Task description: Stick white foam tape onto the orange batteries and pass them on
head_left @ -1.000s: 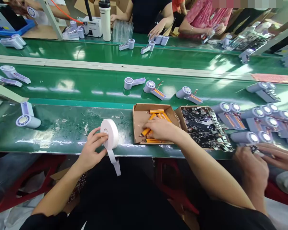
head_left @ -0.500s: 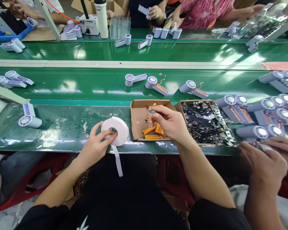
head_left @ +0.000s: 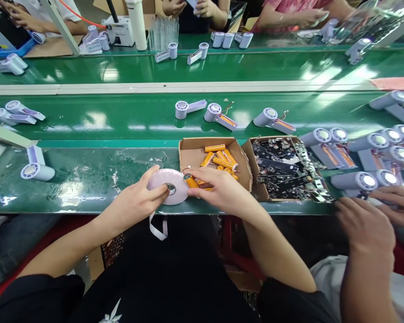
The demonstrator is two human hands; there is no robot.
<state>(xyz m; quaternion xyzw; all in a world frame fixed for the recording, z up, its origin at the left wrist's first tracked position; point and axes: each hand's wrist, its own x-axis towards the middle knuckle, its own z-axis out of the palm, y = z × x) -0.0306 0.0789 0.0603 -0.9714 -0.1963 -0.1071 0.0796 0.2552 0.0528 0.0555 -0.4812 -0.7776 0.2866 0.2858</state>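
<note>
Over the near edge of the worktop (head_left: 87,179), a white roll (head_left: 178,193) of tape, tilted, its broad face up to the camera. Left hand (head_left: 143,190) closed on it: one fingertip at the core hole, another at the upper rim. Free tail (head_left: 158,233) hangs below in a loop, in front of the dark shirt. Right hand (head_left: 218,186) pinches one orange cell (head_left: 191,181), wired end pointing left, right beside the roll's rim; cannot tell whether they touch. Judgement on handling: best to steady the roll by core and rim, off the sticky side, and let the tail hang without twisting on itself. Cell better gripped by its body than by the thin leads, with its wired end clear of the adhesive. A light pinch should do; squeezing or tugging could strain the joints. Behind the right hand, the cell box (head_left: 193,157), with more orange cells lying loose at various angles. Just right of it, the board box (head_left: 251,154), heaped with dark circuit boards. Farther right, grouped fans (head_left: 355,181) and a co-worker's hand (head_left: 366,224), blurred, close to the worktop edge. Beyond, the green belt (head_left: 121,116), more fans spaced along it.
</note>
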